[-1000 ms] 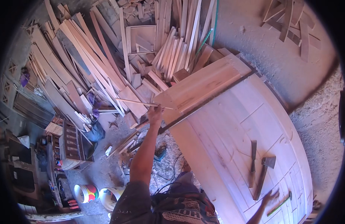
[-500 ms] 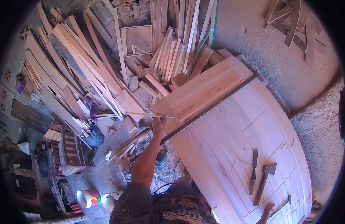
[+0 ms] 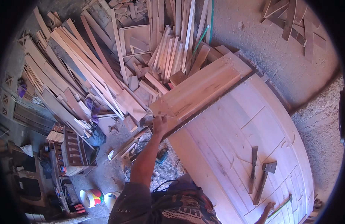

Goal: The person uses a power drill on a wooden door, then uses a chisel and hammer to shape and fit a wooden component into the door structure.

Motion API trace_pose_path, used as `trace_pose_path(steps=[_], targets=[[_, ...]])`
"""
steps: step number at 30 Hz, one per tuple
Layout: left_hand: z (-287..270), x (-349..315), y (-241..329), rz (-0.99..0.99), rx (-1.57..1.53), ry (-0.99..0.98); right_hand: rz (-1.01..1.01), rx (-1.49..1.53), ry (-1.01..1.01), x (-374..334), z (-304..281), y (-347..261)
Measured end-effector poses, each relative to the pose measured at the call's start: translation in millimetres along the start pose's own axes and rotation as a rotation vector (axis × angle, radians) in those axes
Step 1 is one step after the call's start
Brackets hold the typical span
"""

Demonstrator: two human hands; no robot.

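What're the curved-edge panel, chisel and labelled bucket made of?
Curved-edge panel: wood, apparently unvarnished; pale, matte, with grain streaks.
Chisel: greyish blade, probably metal; brownish handle, likely wood.
Labelled bucket: probably plastic; smooth white wall, colourful print.

A dark shirt (image 3: 150, 210) with a loose, short left sleeve (image 3: 130, 203) bears a pale, patterned front print (image 3: 185, 215); left hand (image 3: 160, 124) and right hand (image 3: 268, 207) are bare.
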State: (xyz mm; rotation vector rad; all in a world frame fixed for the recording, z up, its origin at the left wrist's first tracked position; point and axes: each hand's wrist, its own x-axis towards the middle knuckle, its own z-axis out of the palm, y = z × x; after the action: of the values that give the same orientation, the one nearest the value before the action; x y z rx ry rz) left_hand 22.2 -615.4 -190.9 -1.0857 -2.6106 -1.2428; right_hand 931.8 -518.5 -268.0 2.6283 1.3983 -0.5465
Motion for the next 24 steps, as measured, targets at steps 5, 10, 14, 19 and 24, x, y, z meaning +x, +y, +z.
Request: trace_pose_path(steps=[5,10,14,19,24], targets=[[22,37,0,0.048,0.036,-0.192,-0.398,0.434,0.468,68,43,22],[40,94,-123,0.842,0.001,-0.156,-0.661,0.183,0.371,49,60,-21],[6,62,-13,-0.035,-0.411,-0.106,-0.262,0.423,0.527,-28,-40,-80],[-34,96,81,-0.174,-0.807,-0.016,0.224,0.188,0.515,-44,-44,-36],[-4,136,75,-0.368,-0.766,-0.013,0.152,-0.060,0.401,61,-1,149]])
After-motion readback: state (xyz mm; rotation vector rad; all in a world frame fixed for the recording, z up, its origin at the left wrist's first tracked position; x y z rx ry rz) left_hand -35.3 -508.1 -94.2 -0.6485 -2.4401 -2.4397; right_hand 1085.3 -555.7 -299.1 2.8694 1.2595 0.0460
